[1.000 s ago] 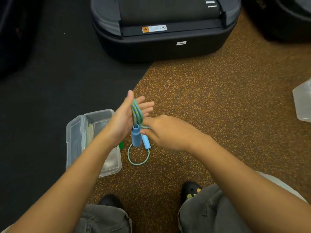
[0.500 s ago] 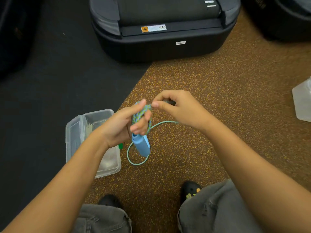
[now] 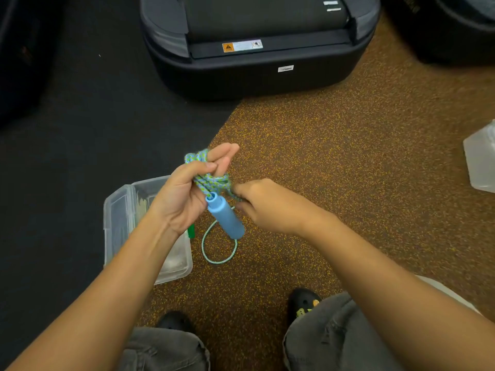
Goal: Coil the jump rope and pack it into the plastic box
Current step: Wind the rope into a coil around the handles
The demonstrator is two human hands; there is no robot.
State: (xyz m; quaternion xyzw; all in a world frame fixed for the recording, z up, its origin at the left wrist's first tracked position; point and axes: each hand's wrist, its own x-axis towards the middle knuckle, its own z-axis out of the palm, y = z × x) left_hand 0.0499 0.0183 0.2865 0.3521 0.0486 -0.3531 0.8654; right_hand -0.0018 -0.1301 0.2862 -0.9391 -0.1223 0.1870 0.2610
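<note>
The jump rope (image 3: 211, 182) is a blue-green braided cord with a light blue handle (image 3: 225, 219). Several turns of it are wound around my left hand (image 3: 184, 199), which grips the bundle; the handle hangs down from it. My right hand (image 3: 263, 206) pinches the free cord just right of the bundle. A loose loop of cord (image 3: 218, 249) lies on the floor below. The clear plastic box (image 3: 120, 218) stands open on the floor, under and left of my left wrist.
A big black case (image 3: 257, 70) stands on the floor ahead. A clear plastic piece (image 3: 480, 162) lies at the right edge. A small green object (image 3: 191, 232) peeks out beside the box. My knees and black shoes (image 3: 302, 303) are at the bottom.
My right hand has come back down from above the bundle to its lower right side, laying another turn of cord around my left hand. The left hand stays in place.
</note>
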